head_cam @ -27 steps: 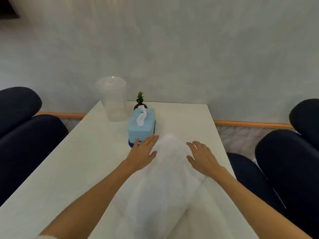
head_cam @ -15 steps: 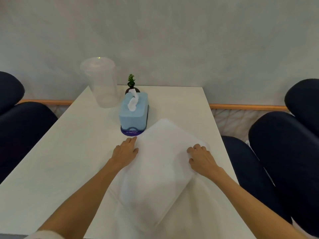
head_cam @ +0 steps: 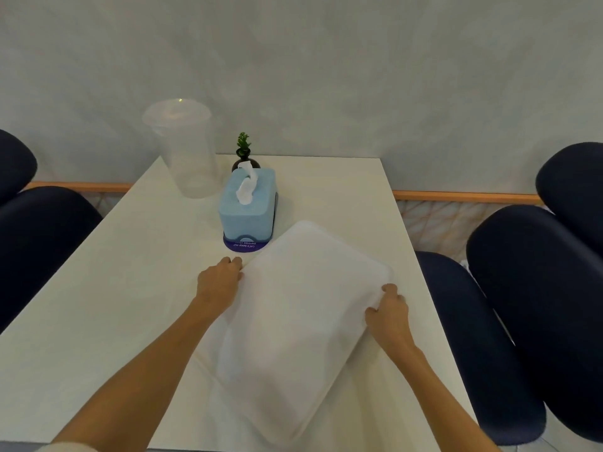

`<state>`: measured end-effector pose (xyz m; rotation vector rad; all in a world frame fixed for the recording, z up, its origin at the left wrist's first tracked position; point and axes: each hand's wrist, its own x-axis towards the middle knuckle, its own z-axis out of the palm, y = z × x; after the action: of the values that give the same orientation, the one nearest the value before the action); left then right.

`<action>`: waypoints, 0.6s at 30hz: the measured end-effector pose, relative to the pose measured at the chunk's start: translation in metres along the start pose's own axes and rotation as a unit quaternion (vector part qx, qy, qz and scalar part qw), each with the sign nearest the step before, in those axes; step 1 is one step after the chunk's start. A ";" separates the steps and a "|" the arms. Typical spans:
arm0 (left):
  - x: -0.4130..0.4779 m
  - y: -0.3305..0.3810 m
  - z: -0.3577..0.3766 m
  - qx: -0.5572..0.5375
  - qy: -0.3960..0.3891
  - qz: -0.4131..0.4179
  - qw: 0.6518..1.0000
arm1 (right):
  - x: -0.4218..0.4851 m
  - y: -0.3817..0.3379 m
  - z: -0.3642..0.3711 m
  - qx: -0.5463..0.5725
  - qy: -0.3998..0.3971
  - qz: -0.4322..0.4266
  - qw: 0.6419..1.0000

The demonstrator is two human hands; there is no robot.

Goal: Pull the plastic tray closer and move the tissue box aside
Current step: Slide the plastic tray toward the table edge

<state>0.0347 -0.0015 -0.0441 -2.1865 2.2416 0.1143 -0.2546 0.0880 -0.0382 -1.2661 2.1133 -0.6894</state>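
Head view: I grip the tray (head_cam: 303,321) with both hands (head_cam: 219,282) (head_cam: 389,313), near the table's (head_cam: 107,288) front edge; tissue box (head_cam: 247,207) next

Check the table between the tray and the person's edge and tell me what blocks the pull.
Nothing visible does. The plastic tray lies skewed, with the left hand and right hand at its sides. The tissue box stands behind its far corner, out of the path.

Tray (head_cam: 303,314) on table (head_cam: 130,272); tissue box (head_cam: 248,208) behind it; cup (head_cam: 189,158) left of box.
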 end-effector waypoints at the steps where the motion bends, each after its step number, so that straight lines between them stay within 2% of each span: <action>1: -0.001 0.001 -0.001 0.009 -0.002 -0.001 1.000 | 0.000 0.000 0.002 0.032 -0.012 0.018 0.999; 6: -0.008 0.006 -0.001 0.013 -0.009 -0.009 1.000 | 0.012 0.003 -0.001 0.060 -0.001 0.032 0.998; 12: -0.023 0.021 0.001 -0.081 -0.031 -0.035 0.996 | 0.036 -0.001 -0.028 -0.007 0.021 -0.007 1.000; 18: -0.033 0.053 0.000 -0.175 -0.119 -0.045 0.976 | 0.076 0.010 -0.044 -0.054 0.028 0.010 0.998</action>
<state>-0.0178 0.0332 -0.0400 -2.2749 2.1161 0.7804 -0.3210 0.0299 -0.0301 -1.2934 2.2316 -0.6159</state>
